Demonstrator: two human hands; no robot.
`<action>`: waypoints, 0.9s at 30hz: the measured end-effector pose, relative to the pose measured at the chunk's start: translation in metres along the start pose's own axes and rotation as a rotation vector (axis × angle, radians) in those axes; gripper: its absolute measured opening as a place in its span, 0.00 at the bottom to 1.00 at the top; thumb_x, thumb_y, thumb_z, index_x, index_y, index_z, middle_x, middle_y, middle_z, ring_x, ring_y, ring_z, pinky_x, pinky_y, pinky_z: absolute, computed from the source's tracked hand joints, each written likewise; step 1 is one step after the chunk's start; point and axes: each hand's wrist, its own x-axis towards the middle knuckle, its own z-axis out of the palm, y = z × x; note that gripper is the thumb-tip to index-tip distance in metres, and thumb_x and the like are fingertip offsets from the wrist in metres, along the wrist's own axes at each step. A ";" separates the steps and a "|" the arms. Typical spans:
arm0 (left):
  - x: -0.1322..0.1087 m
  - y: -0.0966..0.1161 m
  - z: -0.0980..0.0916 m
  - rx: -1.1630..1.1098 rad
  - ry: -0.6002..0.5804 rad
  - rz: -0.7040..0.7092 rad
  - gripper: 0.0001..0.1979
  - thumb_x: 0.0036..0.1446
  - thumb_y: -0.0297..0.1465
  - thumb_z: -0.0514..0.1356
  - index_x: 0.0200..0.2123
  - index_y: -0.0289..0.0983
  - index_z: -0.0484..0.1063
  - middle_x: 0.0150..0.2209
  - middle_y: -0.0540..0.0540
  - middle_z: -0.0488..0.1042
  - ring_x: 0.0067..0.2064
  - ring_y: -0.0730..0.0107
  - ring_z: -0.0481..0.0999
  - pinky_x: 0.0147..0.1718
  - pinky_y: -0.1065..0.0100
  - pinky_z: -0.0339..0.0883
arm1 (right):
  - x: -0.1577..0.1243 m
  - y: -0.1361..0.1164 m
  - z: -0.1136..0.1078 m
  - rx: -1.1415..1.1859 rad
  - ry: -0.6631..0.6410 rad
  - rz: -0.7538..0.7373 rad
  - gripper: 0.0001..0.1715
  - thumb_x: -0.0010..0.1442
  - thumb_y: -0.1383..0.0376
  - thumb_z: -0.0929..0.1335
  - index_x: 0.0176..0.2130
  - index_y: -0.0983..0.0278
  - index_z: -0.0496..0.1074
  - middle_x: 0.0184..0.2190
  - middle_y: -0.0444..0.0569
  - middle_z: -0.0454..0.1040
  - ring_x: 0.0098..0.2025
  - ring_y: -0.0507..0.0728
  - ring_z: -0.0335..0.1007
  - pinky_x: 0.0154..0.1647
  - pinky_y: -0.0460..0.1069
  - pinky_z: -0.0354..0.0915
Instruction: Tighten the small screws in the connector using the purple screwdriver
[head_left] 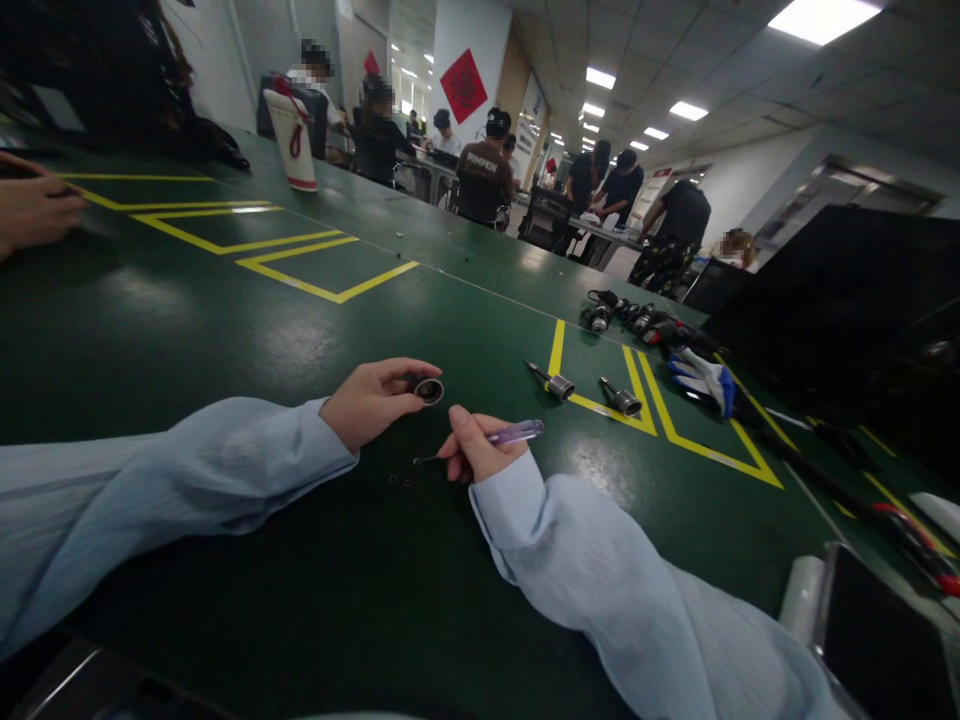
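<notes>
My left hand [375, 402] pinches a small round metal cup-like part [430, 391] whose open end faces me. To its right, my right hand [480, 447] is closed around a screwdriver with a clear purple handle [516, 432]. The thin shaft points left and down, and a tiny ring-like piece [417, 461] seems to sit at its tip. Below the tip, two tiny rings [399, 481] lie on the green tabletop [315, 570]. Further right lie two metal parts with thin stems and wide cylindrical ends, one nearer [559, 387] and another beside it [624, 399].
Yellow tape outlines [337, 297] mark the table. Several dark metal parts [600, 316] and a blue-and-white glove [705, 380] lie at the back right. A white cup [294, 140] stands at the far left. Another person's hand [37, 210] is at the left edge; people work behind.
</notes>
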 end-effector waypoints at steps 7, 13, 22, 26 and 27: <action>0.001 0.001 0.001 0.009 0.015 -0.019 0.18 0.35 0.27 0.63 0.35 0.34 0.72 0.32 0.47 0.78 0.37 0.62 0.77 0.45 0.58 0.67 | 0.008 0.005 -0.007 -0.025 0.108 -0.295 0.18 0.53 0.54 0.65 0.24 0.65 0.73 0.19 0.46 0.72 0.21 0.50 0.67 0.26 0.46 0.65; -0.001 0.003 0.002 0.035 -0.009 -0.018 0.18 0.35 0.28 0.64 0.36 0.34 0.73 0.32 0.47 0.78 0.38 0.62 0.77 0.46 0.57 0.67 | 0.018 0.019 -0.007 -0.167 0.111 -0.377 0.14 0.54 0.58 0.65 0.27 0.65 0.75 0.24 0.49 0.75 0.26 0.53 0.70 0.31 0.48 0.67; -0.003 0.001 0.004 0.066 0.001 0.010 0.20 0.36 0.31 0.64 0.38 0.31 0.72 0.33 0.43 0.78 0.37 0.60 0.77 0.43 0.58 0.69 | 0.022 0.024 -0.006 -0.217 0.086 -0.470 0.14 0.55 0.59 0.64 0.27 0.65 0.75 0.24 0.49 0.74 0.27 0.53 0.70 0.29 0.47 0.68; -0.004 -0.001 0.004 0.065 0.010 0.059 0.18 0.37 0.30 0.63 0.36 0.33 0.73 0.31 0.45 0.78 0.37 0.61 0.77 0.42 0.60 0.70 | 0.022 0.021 -0.006 -0.263 0.087 -0.502 0.13 0.54 0.61 0.64 0.27 0.65 0.75 0.24 0.49 0.75 0.26 0.52 0.70 0.29 0.47 0.67; -0.003 -0.001 0.004 0.068 0.016 0.066 0.17 0.37 0.30 0.63 0.35 0.33 0.73 0.31 0.45 0.78 0.37 0.61 0.77 0.42 0.60 0.70 | 0.021 0.021 -0.005 -0.270 0.083 -0.508 0.13 0.54 0.61 0.65 0.27 0.65 0.75 0.24 0.49 0.75 0.26 0.52 0.70 0.29 0.47 0.67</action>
